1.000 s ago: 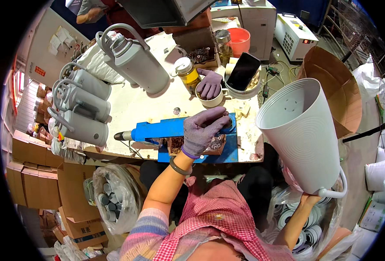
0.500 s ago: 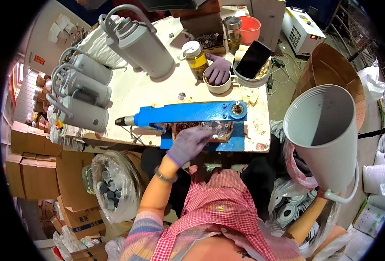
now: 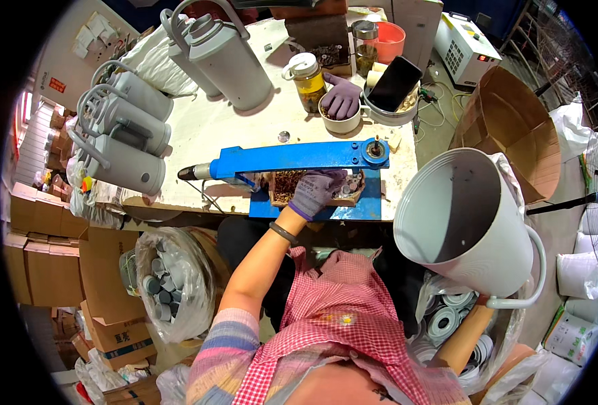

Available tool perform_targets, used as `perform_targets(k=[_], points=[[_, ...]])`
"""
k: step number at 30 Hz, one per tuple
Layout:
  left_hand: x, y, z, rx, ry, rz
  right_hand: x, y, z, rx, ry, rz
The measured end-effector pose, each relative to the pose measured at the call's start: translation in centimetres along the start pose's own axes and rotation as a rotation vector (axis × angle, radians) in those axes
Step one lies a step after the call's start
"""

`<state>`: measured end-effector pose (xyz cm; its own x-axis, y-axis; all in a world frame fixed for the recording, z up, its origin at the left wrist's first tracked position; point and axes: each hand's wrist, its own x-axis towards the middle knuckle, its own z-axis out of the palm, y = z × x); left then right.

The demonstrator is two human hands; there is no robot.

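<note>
My left hand [image 3: 314, 194], in a grey-purple glove, reaches into a shallow tray [image 3: 345, 202] of small metal parts under the beam of a blue bench press [image 3: 292, 158]. Its fingers are drawn together and bent down among washer-like pieces; whether they pinch one is hidden. Dark reddish small screws [image 3: 287, 183] fill the tray's left part. At the right my right hand [image 3: 482, 305] holds up a large grey jug [image 3: 508, 250], tilted, its wide open end facing the press. That hand's fingers are behind the jug and its curved handle [image 3: 538, 270].
Several grey jugs [image 3: 235, 67] stand or lie on the table's left side. Behind the press are a cup with a glove [image 3: 341, 125], a yellow-labelled jar [image 3: 309, 91] and a phone [image 3: 395, 84]. Bags of grey parts [image 3: 167, 290] flank my legs; a cardboard barrel [image 3: 515, 128] stands right.
The jug has come left and nearer to the press, its open end turning more toward it. My left hand has moved right and deeper into the tray, among the washers.
</note>
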<state>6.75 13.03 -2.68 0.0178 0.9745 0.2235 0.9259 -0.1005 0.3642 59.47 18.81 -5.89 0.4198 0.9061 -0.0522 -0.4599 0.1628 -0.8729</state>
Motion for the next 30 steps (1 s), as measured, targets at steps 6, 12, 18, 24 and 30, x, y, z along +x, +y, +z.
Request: perform_targets(k=[6, 12, 18, 24, 30], points=[[-0.9, 4.9, -6.8, -0.234, 0.252, 0.106, -0.3, 0.3, -0.7, -0.003, 0.001, -0.003], [3.2, 4.1, -11.0, -0.106, 0.316, 0.154, -0.4, 0.8, -0.7, -0.02, 0.0, 0.001], [3.8, 2.2, -10.6, -0.121, 0.256, 0.156, -0.1, 1.2, -1.1, -0.035, 0.009, -0.011], [2.7, 1.5, -11.7, -0.167, 0.276, 0.073, 0.7, 1.1, -1.2, -0.089, -0.006, -0.03], [0.8, -0.1, -13.8, -0.17, 0.261, 0.017, 1.3, 1.0, -1.0, -0.124, -0.021, -0.053]])
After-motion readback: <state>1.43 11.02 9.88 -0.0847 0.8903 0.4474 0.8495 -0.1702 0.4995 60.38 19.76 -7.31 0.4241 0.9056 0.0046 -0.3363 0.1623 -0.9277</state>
